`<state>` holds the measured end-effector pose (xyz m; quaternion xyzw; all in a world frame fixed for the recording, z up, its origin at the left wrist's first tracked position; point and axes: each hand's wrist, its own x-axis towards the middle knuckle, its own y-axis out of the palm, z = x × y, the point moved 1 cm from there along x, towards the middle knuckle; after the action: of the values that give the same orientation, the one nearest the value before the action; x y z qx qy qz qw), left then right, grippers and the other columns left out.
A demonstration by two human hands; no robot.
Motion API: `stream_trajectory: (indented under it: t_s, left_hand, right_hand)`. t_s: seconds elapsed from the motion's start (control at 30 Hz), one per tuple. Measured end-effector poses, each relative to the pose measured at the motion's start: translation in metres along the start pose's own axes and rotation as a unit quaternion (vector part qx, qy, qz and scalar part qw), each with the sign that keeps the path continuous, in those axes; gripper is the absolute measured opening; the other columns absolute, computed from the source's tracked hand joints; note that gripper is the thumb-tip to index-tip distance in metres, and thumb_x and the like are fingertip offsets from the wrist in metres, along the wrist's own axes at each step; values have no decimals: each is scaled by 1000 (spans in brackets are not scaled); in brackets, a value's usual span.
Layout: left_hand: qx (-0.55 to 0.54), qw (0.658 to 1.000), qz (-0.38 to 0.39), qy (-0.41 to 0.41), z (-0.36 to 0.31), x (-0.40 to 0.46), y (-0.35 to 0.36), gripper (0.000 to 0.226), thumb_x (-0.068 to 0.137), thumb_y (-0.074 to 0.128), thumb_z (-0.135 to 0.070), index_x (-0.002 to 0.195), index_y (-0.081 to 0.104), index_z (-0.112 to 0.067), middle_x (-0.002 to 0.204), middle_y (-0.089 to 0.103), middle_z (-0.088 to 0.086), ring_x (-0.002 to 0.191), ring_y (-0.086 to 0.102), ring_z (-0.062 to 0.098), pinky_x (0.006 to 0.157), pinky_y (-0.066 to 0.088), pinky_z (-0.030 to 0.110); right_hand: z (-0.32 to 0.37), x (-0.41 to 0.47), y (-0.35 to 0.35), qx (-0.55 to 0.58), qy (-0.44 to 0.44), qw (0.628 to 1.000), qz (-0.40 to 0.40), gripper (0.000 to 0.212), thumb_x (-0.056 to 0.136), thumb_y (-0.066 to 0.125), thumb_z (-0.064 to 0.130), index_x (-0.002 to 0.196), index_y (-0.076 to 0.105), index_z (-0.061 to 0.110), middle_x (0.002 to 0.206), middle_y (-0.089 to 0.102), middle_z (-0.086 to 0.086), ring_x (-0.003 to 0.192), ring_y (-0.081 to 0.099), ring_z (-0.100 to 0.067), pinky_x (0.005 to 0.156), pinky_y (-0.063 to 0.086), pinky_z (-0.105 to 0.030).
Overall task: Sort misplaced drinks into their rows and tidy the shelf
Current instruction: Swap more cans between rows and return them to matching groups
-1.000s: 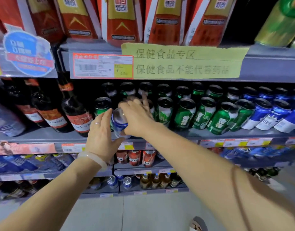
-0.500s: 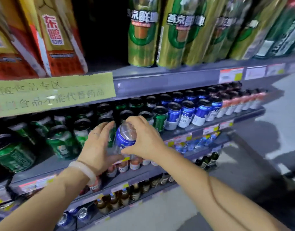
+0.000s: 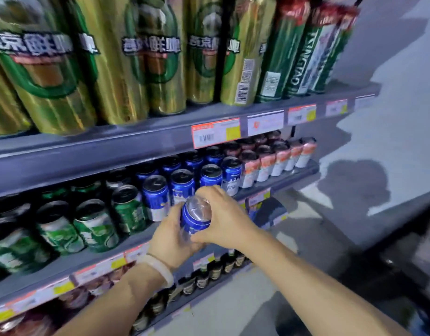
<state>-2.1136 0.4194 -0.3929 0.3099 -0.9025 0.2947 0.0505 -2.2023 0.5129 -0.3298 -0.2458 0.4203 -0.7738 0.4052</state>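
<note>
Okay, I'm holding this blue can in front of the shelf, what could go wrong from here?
1. The blue cans already stand tightly packed at the shelf edge; pushing the held can in could knock one off.
2. The green cans sit right beside them, so it might land in the wrong row.
3. Both the left hand and right hand grip the can, leaving none free to steady neighbours.

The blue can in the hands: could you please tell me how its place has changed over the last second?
The blue can has been carried right along the shelf, from in front of the green cans to in front of the blue cans. The left hand and right hand still hold it together, and it is not yet set down.
</note>
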Motion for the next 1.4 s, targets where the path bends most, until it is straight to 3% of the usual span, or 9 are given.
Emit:
stream_trajectory:
  t_s: [0.1,0.2,0.27,0.43,0.53,0.63,0.77,1.03,1.4]
  left_hand:
    - [5,1000,25,-17,-3,11,25,78,54,85,-16,121,45,-10,101,56,-6,92,54,10,73,37,4]
    - [39,996,78,-34,4,15,29,88,60,82,-28,132,34,-15,123,52,1,114,49,18,95,40,27]
    - [111,990,78,-47,14,13,18,89,66,76,-31,139,27,-19,133,44,2,120,42,20,98,34,27]
    - [325,942,-87,5,37,5,-51,59,55,79,-9,110,59,2,108,62,23,95,60,41,87,46,44]
    - [403,904,-128,-67,53,10,-92,67,55,84,-28,112,59,0,109,60,25,96,57,45,88,43,51]
    - [422,897,-52,-120,60,27,-107,93,60,75,-53,135,38,-12,137,43,16,123,40,35,107,25,45]
    - [433,890,52,-133,62,58,-103,107,61,71,-60,143,16,-18,145,28,14,132,29,32,111,19,44]
    - [453,880,67,-126,59,53,-97,71,67,71,-42,126,40,-16,134,37,13,116,43,34,99,30,42]
    - [403,903,77,-127,81,41,-126,87,70,68,-49,141,22,-32,147,31,0,128,37,28,106,21,45]
  right_hand:
    - [-30,3,-9,-6,7,1000,17,74,56,80,32,118,40,28,117,44,7,99,52,-18,80,47,-39]
    - [-44,12,-8,-6,-4,1000,23,72,53,79,33,114,41,31,113,44,11,95,52,-14,76,48,-37]
    - [-44,21,-2,6,-16,999,27,73,52,79,35,115,41,33,114,45,13,94,51,-10,76,47,-34]
    - [-25,44,22,23,-53,997,56,77,52,80,39,118,40,35,109,40,18,96,49,-9,77,43,-31]
    - [-11,50,35,35,-71,995,60,76,50,82,37,116,42,33,105,39,18,93,48,-8,73,38,-26]
    - [0,52,41,37,-74,995,63,77,50,82,36,116,43,32,107,40,17,95,50,-9,78,42,-28]
    - [6,54,40,33,-64,996,52,77,48,83,35,115,44,33,105,40,18,94,49,-9,78,42,-30]
    - [13,53,52,38,-41,998,42,75,50,82,32,114,44,33,106,42,16,95,48,-8,78,40,-29]
    - [27,73,61,21,-53,998,40,79,47,83,35,115,43,34,107,42,16,98,49,-11,78,40,-30]
